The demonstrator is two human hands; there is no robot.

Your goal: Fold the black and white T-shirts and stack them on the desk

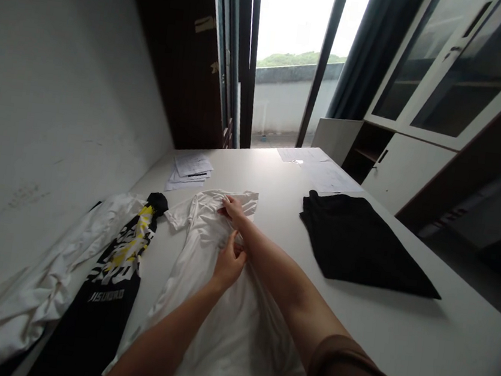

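Observation:
A white T-shirt (202,291) lies spread on the table in front of me, its neck and sleeves at the far end and creases running across its upper part. My right hand (232,209) reaches to the shirt's shoulder area, with thumb and fingers closed on the fabric. Just nearer to me, my left hand (230,263) pinches the cloth at the upper body of the shirt, close under the right forearm. Parts of the fingertips of both hands are hidden in the folds.
Folded black cloth (362,240) lies on the white table (449,349) at the right. On the left are a black printed garment (107,292) and a crumpled white garment (56,262) along the wall. Papers (192,166) and more sheets (331,176) rest toward the far edge.

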